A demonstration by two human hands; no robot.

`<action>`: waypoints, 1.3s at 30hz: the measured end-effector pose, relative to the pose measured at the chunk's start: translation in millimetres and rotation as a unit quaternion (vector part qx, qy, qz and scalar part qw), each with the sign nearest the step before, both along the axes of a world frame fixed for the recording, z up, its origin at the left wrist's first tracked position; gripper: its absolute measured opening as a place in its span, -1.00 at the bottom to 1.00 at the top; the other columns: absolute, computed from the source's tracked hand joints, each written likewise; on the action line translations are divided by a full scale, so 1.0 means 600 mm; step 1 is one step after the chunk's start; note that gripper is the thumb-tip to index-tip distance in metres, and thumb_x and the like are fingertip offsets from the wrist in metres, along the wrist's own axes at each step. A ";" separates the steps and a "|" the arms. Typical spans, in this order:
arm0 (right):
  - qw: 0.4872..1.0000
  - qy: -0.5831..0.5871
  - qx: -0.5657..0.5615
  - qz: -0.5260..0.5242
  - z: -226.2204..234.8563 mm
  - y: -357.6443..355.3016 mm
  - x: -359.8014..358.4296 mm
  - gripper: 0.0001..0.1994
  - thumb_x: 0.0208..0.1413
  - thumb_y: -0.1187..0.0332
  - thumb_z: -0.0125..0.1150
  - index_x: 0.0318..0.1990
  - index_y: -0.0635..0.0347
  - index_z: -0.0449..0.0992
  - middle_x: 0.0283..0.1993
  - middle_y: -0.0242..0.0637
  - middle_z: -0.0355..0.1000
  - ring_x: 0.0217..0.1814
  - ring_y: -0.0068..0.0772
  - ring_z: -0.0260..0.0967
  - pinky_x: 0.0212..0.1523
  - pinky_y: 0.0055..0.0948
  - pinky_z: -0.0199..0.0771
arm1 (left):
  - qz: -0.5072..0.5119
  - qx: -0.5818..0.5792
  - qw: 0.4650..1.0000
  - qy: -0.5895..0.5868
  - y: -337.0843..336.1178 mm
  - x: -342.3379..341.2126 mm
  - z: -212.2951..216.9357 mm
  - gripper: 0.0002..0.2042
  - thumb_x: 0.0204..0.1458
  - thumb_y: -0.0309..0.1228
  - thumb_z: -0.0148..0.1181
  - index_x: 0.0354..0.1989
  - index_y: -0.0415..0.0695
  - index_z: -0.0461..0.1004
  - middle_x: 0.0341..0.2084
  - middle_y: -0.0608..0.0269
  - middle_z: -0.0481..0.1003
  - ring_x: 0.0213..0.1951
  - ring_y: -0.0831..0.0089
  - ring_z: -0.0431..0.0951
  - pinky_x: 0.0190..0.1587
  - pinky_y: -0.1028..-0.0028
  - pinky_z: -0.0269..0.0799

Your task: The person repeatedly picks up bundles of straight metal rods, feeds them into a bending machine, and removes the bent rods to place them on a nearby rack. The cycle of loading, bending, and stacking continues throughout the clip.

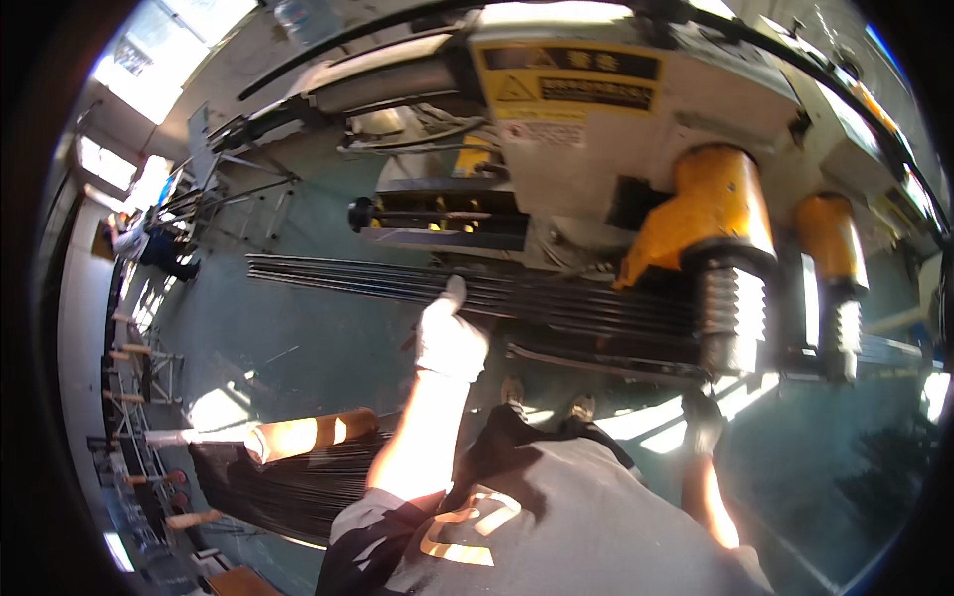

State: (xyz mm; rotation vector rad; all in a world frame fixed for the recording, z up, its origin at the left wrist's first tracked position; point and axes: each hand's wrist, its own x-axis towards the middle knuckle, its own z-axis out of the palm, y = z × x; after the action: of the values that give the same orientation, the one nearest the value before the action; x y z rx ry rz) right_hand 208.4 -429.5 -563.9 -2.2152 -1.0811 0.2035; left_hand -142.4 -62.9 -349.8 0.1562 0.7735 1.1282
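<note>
Several long, thin black rods point(338, 277) lie side by side across the front of a machine point(636, 149), their left ends sticking out past it. My left hand point(452, 340), in a white glove, is closed around the near side of these rods, its thumb lying across the top; the other fingers are mostly hidden. Nearer to me runs a dark bar point(606, 364), apart from the rods on its left. My right hand point(703, 422), also gloved, is in shadow below a ribbed metal column point(733, 318). Its fingers are too dark to make out.
Orange cylinders point(730, 194) point(833, 238) top the machine's columns. At lower left, a dense stack of black rods point(283, 482) lies beside a brown roll point(313, 434). Another person point(159, 248) is at the far left, near metal stands point(243, 189).
</note>
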 end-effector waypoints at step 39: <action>0.884 0.292 -0.174 -0.320 -0.024 -0.028 -0.366 -0.65 0.32 0.19 0.43 -0.14 0.42 0.72 -0.35 -0.22 0.67 -0.34 -0.45 0.59 -0.27 -0.38 0.58 | -0.005 0.151 0.934 0.323 0.468 -0.787 -0.044 -0.43 0.53 0.14 0.09 0.51 0.04 0.43 0.21 0.06 0.65 0.15 0.07 0.70 0.23 -0.04 0.67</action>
State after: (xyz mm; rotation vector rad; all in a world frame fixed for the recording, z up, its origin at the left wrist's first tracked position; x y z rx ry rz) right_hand -11.4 -446.4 -578.2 -2.4426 0.0406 0.7556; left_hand -614.5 217.9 -376.3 0.8213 1.1687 1.1908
